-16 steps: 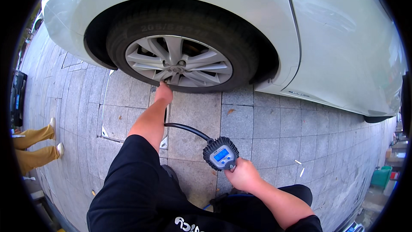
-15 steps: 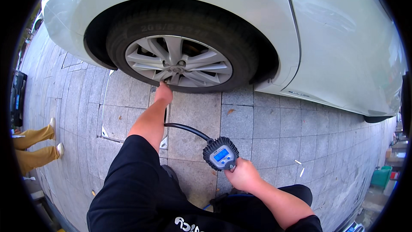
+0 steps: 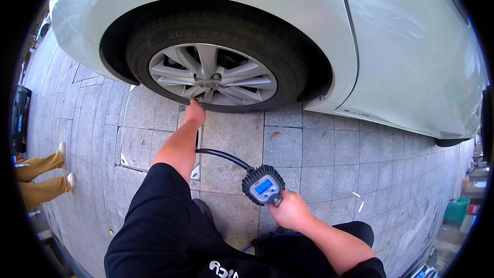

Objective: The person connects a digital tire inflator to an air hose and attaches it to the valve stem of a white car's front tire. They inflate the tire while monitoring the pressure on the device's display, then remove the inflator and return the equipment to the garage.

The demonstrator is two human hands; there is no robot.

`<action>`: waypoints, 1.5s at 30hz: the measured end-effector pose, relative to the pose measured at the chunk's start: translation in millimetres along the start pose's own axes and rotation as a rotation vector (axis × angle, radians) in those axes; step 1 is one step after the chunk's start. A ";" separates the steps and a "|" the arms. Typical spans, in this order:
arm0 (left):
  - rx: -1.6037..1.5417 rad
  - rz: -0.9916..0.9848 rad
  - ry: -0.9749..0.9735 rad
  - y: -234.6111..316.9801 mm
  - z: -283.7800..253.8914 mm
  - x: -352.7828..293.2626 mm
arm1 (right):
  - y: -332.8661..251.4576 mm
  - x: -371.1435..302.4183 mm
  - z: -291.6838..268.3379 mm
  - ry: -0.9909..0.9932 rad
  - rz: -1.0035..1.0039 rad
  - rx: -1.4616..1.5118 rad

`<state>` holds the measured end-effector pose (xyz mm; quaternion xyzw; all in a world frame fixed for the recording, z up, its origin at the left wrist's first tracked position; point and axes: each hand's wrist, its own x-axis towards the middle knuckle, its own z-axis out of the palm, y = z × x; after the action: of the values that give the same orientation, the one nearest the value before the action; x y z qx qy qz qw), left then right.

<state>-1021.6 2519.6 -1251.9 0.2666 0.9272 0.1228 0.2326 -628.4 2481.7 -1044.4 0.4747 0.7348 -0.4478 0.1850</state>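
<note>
- One round pressure gauge [image 3: 263,185] sits near the middle of my head view, held above the paving [image 3: 329,149] and well apart from the car; I see its ribbed black rim, grey face and lit blue screen [image 3: 263,186].
- My right hand [image 3: 289,210] has its fingers wrapped around the gauge's lower end.
- A black hose [image 3: 226,154] leaves the gauge's upper left side and curves toward my left forearm [image 3: 177,149], where I lose sight of it.
- My left hand [image 3: 195,113] reaches to the lower edge of the silver spoked wheel [image 3: 208,67]; its fingers are bunched close together, but I cannot tell what they hold.
- Around the wheel runs a black tyre [image 3: 292,82], set in the arch of a pale car [image 3: 411,62], whose side stretches away to the right.
- On the paving I see a brown leaf [image 3: 275,134] below the tyre and two white scraps [image 3: 360,206] farther right.
- At the far left, a bystander's tan trousers [image 3: 42,167] show; at the far right, a green container [image 3: 456,210].
</note>
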 end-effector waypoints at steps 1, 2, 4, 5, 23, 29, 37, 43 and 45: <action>-0.008 -0.001 -0.001 -0.7 -0.2 0.5 | 0.4 0.1 0.5 0.005 -0.005 -0.002; -0.017 -0.002 -0.003 -1.3 -0.3 0.9 | 1.3 0.3 1.3 0.011 -0.009 -0.003; -0.017 0.000 0.003 -2.3 0.3 1.2 | 1.4 0.2 1.5 0.014 -0.011 -0.002; -0.017 0.002 0.006 -3.0 0.9 1.5 | 0.9 0.1 1.1 0.011 -0.009 0.000; -0.018 0.045 0.030 -12.2 9.9 9.3 | 2.5 0.2 3.2 0.014 -0.009 0.020; -0.014 0.009 0.010 -6.1 4.1 3.9 | 1.5 0.6 2.7 0.013 -0.016 0.026; -0.031 0.012 0.013 -7.3 4.3 4.3 | -1.7 -0.6 1.4 0.009 -0.006 0.021; -0.026 0.007 0.014 -6.1 2.8 2.0 | 0.1 0.8 4.1 0.013 -0.013 0.013; -0.024 0.005 0.010 -1.2 -0.5 -1.9 | 0.9 0.6 3.4 0.015 -0.014 0.018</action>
<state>-1021.0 2517.5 -1251.1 0.2657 0.9261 0.1358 0.2309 -628.4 2479.3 -1047.1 0.4746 0.7353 -0.4521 0.1723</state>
